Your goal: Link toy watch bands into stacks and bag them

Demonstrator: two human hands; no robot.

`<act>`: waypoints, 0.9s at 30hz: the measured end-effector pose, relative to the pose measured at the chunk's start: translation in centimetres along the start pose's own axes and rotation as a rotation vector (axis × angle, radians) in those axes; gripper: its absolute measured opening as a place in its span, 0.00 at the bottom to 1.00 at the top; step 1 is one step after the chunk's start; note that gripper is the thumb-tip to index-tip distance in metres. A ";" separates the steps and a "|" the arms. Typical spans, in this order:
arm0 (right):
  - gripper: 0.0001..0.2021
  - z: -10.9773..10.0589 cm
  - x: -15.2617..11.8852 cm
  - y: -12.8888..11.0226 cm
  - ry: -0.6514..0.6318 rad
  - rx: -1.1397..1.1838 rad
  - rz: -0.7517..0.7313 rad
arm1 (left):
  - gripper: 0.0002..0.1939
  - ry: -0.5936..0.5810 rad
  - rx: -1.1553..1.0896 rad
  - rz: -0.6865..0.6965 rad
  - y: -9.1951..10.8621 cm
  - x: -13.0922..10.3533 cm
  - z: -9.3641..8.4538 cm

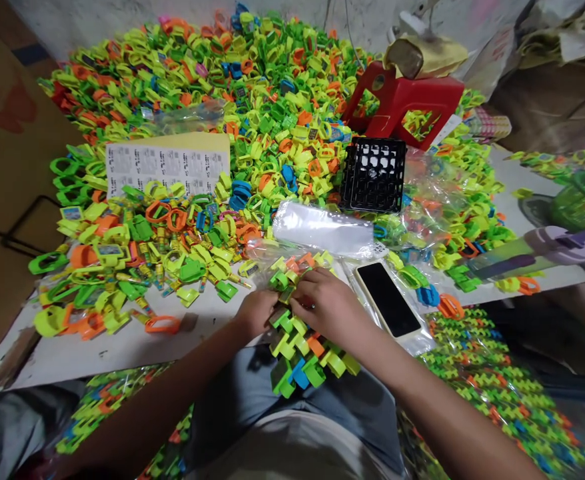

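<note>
Both hands are on a bundle (298, 339) of toy watches, mostly yellow-green with some orange, green and blue, which lies at the near edge of the white table (97, 355) and reaches down over the person's lap (217, 407). Taking the bundle as the middle of the clock, the left hand (258, 313) comes in at 9 o'clock, its fingertips against the side and partly hidden, so I cannot tell how firmly it grips. The right hand (325, 300) lies across the upper part from 2 o'clock, its fingers curled in and closed on the watches there. Just beside it, at 2 o'clock, a phone (388, 299) lies face up on clear plastic, its screen dark. At 12 o'clock are shiny clear bags (317, 227), with a big heap (272, 120) of loose watches behind them. At 1 o'clock a black basket (350, 177) stands in front of a red stool (417, 100). A sheet of stickers (207, 167) lies on the heap at 11 o'clock; an orange watch (162, 325) sits near the table edge at 9. Farther out at 2 o'clock is a bottle (507, 260), and below the table, towards 4, more watches (497, 387) lie in packed rows.
</note>
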State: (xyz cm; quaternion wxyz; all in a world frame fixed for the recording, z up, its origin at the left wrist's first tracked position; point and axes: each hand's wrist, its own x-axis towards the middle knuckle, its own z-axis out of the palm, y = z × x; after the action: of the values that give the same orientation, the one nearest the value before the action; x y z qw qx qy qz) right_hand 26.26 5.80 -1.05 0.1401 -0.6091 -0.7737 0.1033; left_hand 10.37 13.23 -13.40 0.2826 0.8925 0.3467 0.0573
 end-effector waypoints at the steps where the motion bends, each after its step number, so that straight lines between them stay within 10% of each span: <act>1: 0.07 0.0 0.0 0.0 0.004 0.003 0.010 | 0.11 -0.001 0.003 -0.012 0.1 0.0 -0.1; 13: 0.11 1.0 -0.7 0.5 0.240 -0.032 0.034 | 0.07 0.001 -0.043 0.023 0.1 -0.2 0.1; 27: 0.09 1.4 -0.5 -0.1 0.045 -0.096 0.000 | 0.10 0.052 -0.014 0.047 -0.5 -0.2 0.9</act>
State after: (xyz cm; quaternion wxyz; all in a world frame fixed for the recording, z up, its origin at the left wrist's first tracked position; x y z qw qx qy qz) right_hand 25.77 5.34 -2.32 0.1283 -0.6174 -0.7744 0.0525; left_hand 10.25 12.98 -14.38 0.2781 0.8967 0.3326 0.0895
